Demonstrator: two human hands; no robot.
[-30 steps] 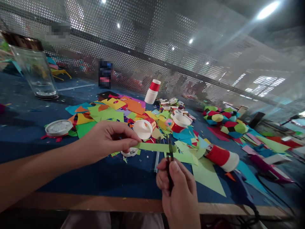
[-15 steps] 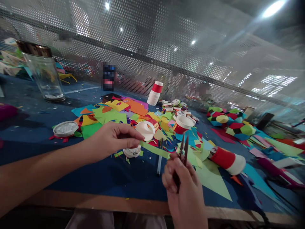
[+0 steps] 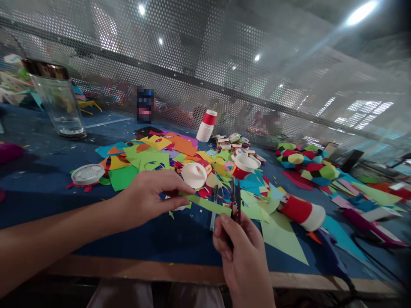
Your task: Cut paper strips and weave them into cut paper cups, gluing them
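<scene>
My left hand (image 3: 157, 194) pinches one end of a light green paper strip (image 3: 207, 204) between thumb and fingers. Scissors (image 3: 236, 199) are in my right hand (image 3: 240, 252), their blades pointing up and slightly apart at the strip's right end. Below the strip, a pen (image 3: 213, 214) lies on the blue table. Just behind my hands are a tipped white and red paper cup (image 3: 194, 175) and another paper cup (image 3: 244, 166). A white round lid under my left hand is mostly hidden.
Coloured paper scraps (image 3: 147, 156) cover the table's middle. A glass jar (image 3: 62, 102) stands at left, stacked cups (image 3: 206, 126) at the back. To the right lie a red cup (image 3: 302, 212), a dark blue glue gun (image 3: 330, 250) with a cord, and patterned paper balls (image 3: 317, 174).
The scissors have moved left and lower, and their blades have parted around the strip's right end. My left hand still holds the other end. The view has shifted slightly.
</scene>
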